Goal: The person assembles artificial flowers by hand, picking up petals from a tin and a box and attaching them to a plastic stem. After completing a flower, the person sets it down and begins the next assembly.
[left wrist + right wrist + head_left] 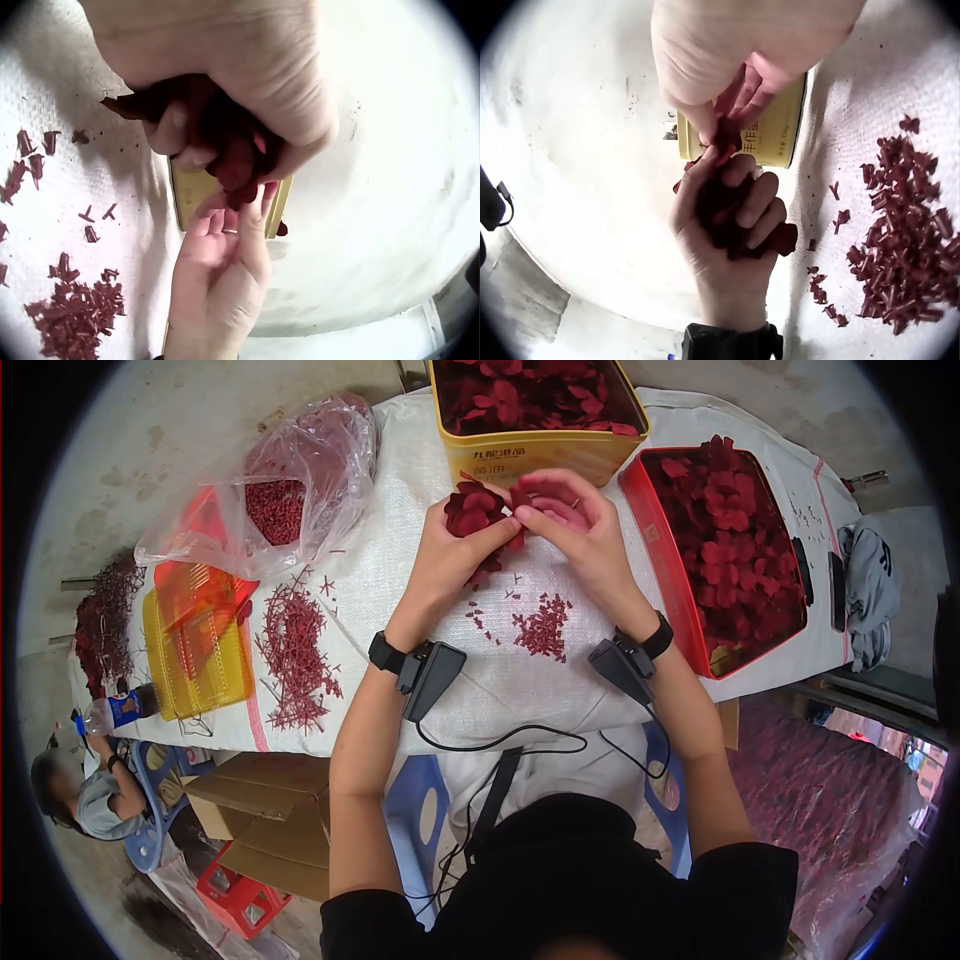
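My left hand [447,555] grips a bunch of dark red artificial flower petals [474,508], its fingers curled round them in the right wrist view. Thumb and fingers of my right hand [585,528] pinch a small dark red piece [728,135] at the edge of that bunch. Both hands meet just in front of a yellow tin [540,455] filled with red petal flowers. Below them on the white woven cloth [400,480] lies a heap of small dark red plastic stem pieces [543,628], with a few scattered beside it.
A red tin [655,560] of petal flowers stands at right. On the left are a clear plastic bag [345,445] of red bits, a pile of thin red sticks [297,650], a yellow basket lid [225,675] and a bottle [122,708]. Another person [105,805] sits far left.
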Tool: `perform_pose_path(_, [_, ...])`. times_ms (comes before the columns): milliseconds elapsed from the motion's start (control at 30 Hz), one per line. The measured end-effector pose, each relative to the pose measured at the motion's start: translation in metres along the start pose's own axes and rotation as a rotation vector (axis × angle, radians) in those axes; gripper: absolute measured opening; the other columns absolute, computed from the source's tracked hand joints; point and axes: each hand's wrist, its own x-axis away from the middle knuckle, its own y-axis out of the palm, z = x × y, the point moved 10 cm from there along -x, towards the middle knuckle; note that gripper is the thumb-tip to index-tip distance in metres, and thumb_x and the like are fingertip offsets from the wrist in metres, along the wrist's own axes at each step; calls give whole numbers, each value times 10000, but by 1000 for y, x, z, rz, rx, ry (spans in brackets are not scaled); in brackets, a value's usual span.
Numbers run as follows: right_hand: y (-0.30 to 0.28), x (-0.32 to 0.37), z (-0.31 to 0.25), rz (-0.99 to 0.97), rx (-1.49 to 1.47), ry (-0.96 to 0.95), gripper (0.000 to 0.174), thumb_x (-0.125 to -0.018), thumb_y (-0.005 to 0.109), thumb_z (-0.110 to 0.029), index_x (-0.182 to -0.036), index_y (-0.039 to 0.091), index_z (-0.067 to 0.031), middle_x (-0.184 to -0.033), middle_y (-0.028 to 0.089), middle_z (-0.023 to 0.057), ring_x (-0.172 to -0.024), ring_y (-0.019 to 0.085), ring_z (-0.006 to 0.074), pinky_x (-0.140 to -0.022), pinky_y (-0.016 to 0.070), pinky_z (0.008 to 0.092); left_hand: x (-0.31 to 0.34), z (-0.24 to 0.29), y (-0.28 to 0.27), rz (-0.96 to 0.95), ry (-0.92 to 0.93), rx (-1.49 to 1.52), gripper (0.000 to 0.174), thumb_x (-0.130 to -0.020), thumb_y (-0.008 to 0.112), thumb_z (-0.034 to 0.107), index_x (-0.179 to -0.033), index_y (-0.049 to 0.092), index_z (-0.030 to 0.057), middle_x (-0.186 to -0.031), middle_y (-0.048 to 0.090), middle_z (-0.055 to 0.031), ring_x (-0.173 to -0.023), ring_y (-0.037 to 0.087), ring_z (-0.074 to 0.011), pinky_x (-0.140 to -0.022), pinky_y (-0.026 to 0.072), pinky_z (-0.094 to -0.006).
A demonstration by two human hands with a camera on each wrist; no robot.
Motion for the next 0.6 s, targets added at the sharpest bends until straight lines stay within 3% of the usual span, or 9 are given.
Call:
perform_pose_path(167, [-17, -3, 0, 84, -51, -37, 371, -810, 709, 33, -1154, 573, 22, -1116, 626, 91, -966, 638, 144, -834, 536, 266, 3, 10, -3, 65, -40, 49, 255, -820, 724, 148, -1037, 633, 52, -837, 645, -3, -658, 568, -57, -564, 434, -206])
perform_pose_path(300, [-34, 0, -17, 234, 64, -157, 305, -800, 706, 60, -1085, 602, 25, -1059, 648, 97, -942, 654, 157, -840, 535, 273, 1, 9, -10, 53, -42, 92, 215, -837, 681, 139, -1027, 644, 44, -776, 612, 15, -647, 552, -42, -546, 408, -187])
perform_pose_path(400, [-37, 10, -44, 302, 210, -405, 237, -806, 683, 92, -1023, 626, 15, -1014, 663, 103, -935, 657, 164, -847, 533, 281, 1, 6, -16, 46, -103, 20, 201, -846, 662, 138, -1014, 650, 28, -782, 634, -1, -648, 550, -39, -532, 399, -179])
perform_pose_path(433, [-33, 15, -55, 315, 249, -513, 207, -773, 675, 131, -934, 661, 2, -961, 689, 99, -918, 674, 174, -824, 541, 280, 2, 7, -12, 20, -113, 63, 200, -849, 660, 142, -1011, 652, 25, -786, 641, -8, -654, 552, -38, -526, 396, -177])
perform_pose_path(533, [-5, 32, -78, 187, 642, -816, 188, -742, 673, 143, -858, 681, -5, -905, 708, 90, -891, 694, 196, -785, 553, 284, 3, 3, -4, -23, -169, 154, 211, -857, 663, 163, -1011, 653, 20, -808, 664, -26, -671, 556, -36, -518, 394, -173])
perform_pose_path(600, [12, 39, -84, 103, 767, -915, 200, -690, 643, 126, -819, 689, -19, -876, 713, 86, -866, 703, 227, -746, 562, 304, 3, -8, -6, -2, -243, 165, 231, -863, 676, 187, -1022, 649, 23, -834, 678, -36, -687, 559, -36, -524, 401, -176])
